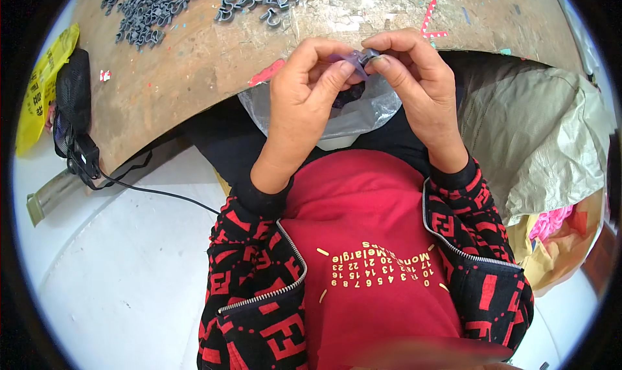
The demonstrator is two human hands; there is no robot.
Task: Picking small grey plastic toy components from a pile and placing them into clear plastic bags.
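Both hands meet in front of me over the table's near edge, closed in pinches. In my left hand [308,88] is a small translucent purple plastic piece [356,60], between thumb and index finger. My right hand [418,78] pinches a small grey plastic clip [368,55], which touches the purple piece. Fingertips partly cover both pieces, so how they fit together cannot be seen. Just below the hands, a clear plastic bag [382,114] is spread over my lap, with dark purple pieces [350,95] showing inside it.
Many loose grey clips [155,11] lie heaped at the far left of the worn wooden table [194,66]. Red patterned scraps [431,20] lie at the right. A black pouch with a cable [74,91] hangs at the left edge. A pale woven sack [538,137] stands at my right.
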